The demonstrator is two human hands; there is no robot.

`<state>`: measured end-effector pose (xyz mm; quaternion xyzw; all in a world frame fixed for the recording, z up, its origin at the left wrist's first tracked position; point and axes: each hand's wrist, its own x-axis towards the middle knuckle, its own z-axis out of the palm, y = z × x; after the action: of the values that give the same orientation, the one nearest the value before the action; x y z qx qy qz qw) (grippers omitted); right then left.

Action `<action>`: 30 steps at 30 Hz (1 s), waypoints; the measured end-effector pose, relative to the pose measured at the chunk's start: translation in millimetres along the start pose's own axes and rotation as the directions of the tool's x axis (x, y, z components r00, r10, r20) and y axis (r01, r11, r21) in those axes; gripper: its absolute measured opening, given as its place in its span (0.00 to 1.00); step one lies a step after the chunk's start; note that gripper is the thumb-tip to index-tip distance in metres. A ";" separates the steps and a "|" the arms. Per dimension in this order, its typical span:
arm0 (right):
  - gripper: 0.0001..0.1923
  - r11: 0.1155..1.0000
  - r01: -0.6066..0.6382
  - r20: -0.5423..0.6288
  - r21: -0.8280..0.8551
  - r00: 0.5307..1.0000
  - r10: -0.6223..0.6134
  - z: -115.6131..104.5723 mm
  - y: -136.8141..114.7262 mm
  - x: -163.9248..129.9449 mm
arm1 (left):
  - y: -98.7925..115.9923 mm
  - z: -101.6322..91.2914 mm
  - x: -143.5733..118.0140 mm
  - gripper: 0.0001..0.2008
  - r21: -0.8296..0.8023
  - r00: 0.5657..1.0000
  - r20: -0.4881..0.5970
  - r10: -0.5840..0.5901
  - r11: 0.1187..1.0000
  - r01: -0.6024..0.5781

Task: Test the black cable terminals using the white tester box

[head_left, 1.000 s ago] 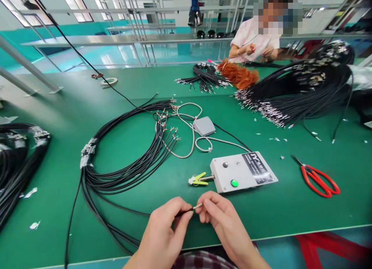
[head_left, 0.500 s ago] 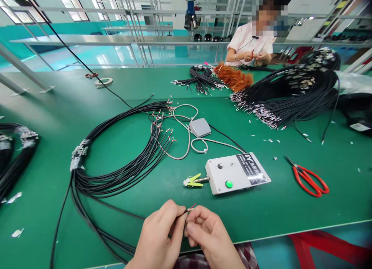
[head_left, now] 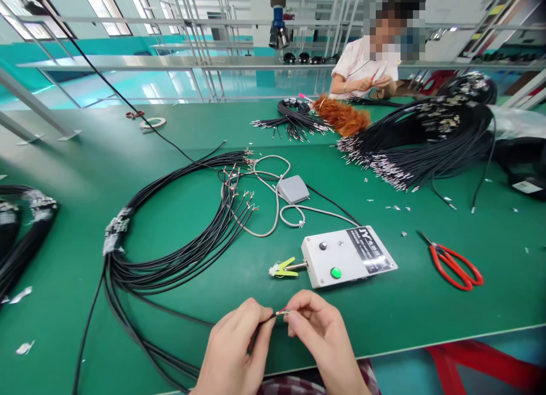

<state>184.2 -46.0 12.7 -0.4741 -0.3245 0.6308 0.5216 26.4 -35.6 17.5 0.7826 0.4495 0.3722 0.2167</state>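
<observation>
My left hand (head_left: pixel 234 349) pinches the end of a thin black cable (head_left: pixel 265 320) near the table's front edge. My right hand (head_left: pixel 318 332) grips the stripped wire tips (head_left: pixel 282 312) sticking out of that cable end, thumb and forefinger closed on them. The cable runs back left into a looped bundle of black cables (head_left: pixel 170 235) lying on the green table (head_left: pixel 426 309). Just beyond my hands sits a white control box (head_left: pixel 347 255) with a green button (head_left: pixel 335 272) and a yellow-green clip (head_left: pixel 284 267) on its left side.
A grey foot pedal (head_left: pixel 293 189) with a grey cord lies behind the box. Red-handled scissors (head_left: pixel 454 264) lie at the right. Big black cable bundles (head_left: pixel 426 139) fill the far right, another (head_left: pixel 21 235) the left edge. A person (head_left: pixel 369 65) works across the table.
My right hand's fingers shifted along the stripped wire tips, pulling in close and then out again. The view drifted slightly; the cable end stays between both hands.
</observation>
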 end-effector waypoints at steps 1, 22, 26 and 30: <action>0.16 1.000 -0.020 0.018 0.016 1.000 0.020 -0.7 0.9 0.9 | 0.1 0.0 -0.1 0.06 -0.012 1.000 0.001 -0.008 1.000 0.008; 0.02 0.833 0.277 0.131 -0.479 0.961 -0.244 -7.6 -9.0 -1.5 | -0.7 -2.3 -3.6 0.05 0.011 0.997 0.071 -0.005 1.000 0.005; 0.02 0.756 0.316 0.177 -0.573 0.949 -0.263 -6.6 -11.5 -0.7 | -0.6 -2.4 -3.5 0.05 0.062 0.997 0.061 0.042 0.997 -0.046; 0.06 0.805 0.243 0.183 -0.542 0.969 -0.169 -8.1 -16.3 2.8 | -0.8 -3.3 -0.9 0.06 0.104 0.994 0.053 0.100 0.989 -0.105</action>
<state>197.4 -39.9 23.9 -0.5273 -0.5766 0.4760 0.4035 23.1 -36.0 18.7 0.8238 0.4226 0.3395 0.1659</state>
